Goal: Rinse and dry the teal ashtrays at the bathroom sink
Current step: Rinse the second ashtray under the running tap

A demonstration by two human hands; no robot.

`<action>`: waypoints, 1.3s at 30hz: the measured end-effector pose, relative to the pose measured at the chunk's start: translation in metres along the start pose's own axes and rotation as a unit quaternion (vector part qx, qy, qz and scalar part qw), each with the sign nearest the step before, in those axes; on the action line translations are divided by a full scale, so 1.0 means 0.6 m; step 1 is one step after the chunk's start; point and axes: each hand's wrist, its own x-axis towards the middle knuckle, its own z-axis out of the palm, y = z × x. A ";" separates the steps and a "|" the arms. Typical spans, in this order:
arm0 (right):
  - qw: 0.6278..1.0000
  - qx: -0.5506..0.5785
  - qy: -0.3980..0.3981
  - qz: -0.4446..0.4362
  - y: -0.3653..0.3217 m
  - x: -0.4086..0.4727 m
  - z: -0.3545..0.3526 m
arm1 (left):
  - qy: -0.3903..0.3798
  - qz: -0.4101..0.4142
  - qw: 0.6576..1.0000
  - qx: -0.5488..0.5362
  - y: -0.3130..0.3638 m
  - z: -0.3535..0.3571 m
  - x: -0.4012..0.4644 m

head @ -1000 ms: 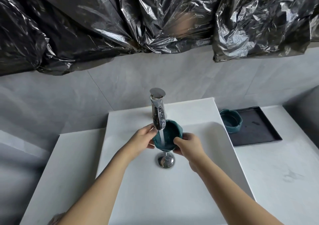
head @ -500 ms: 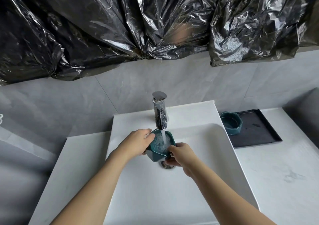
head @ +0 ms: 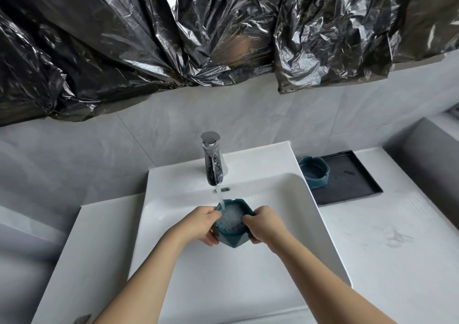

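The basin of the sink (head: 293,224) is occupied at its centre by the left hand (head: 202,225) and the right hand (head: 264,224), which grip the teal ashtray (head: 234,234) from either side. The faucet (head: 213,164) stands directly behind and above them, and its water stream (head: 219,197) falls into the ashtray; access from the rear is blocked. Both forearms cross the near part of the basin. On the counter (head: 387,249), the black tray (head: 347,177) lies just right of the sink, its left end holding a second ashtray (head: 314,172). Black plastic sheeting (head: 173,38) hangs over the wall above.
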 end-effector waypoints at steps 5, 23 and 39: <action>0.992 -0.100 0.057 -0.043 0.005 0.000 -0.021 | 0.009 0.024 0.996 -0.089 0.001 0.022 0.016; 0.795 -0.351 0.066 -0.490 0.086 0.065 0.001 | 0.047 0.057 0.994 -0.076 0.011 -0.009 0.027; 0.968 -0.105 -0.029 -0.224 0.041 0.075 0.013 | -0.002 0.077 0.994 0.081 -0.012 -0.063 0.034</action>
